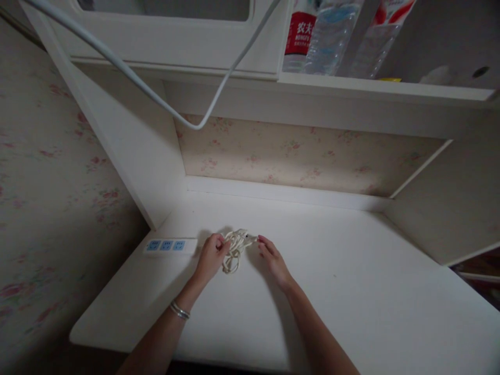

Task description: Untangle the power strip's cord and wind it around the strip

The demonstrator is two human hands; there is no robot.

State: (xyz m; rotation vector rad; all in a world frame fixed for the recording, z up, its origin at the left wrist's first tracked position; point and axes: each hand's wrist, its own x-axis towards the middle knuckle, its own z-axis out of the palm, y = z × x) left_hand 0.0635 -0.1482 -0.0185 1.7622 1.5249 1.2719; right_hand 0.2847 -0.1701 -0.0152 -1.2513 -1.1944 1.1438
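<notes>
A bundle of cream-white cord [235,249] lies on the white desk [351,291], coiled and tangled. My left hand [211,256] grips the left side of the bundle, fingers curled around the strands. My right hand [272,259] pinches the cord's right end between fingertips. A white power strip [170,245] with blue sockets lies just left of my left hand, and the cord seems to lead from it. A silver bracelet sits on my left wrist.
A white cable [156,96] hangs in a loop from above, in front of the desk's back panel. Plastic water bottles [332,36] stand on the upper shelf. White side panels flank the desk; flowered wallpaper is on the left wall.
</notes>
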